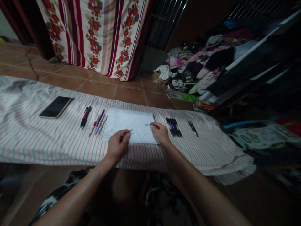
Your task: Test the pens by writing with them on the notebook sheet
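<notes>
A spiral notebook lies flat on the striped cloth in front of me, its coil on the right edge. My left hand is closed on a pen over the page's lower middle; a pointed metallic tip sticks out past the fingers, with a bit of red beside it. At the page's right side, my right hand pinches a small pale, slim piece, too small to name. Left of the notebook rest several pens side by side. Several dark pens lie to its right.
Farther left are a pair of dark pens and a phone. Another pen lies at the right on the striped cloth. Beyond stand a flowered curtain and a heap of clothes on the tiled floor.
</notes>
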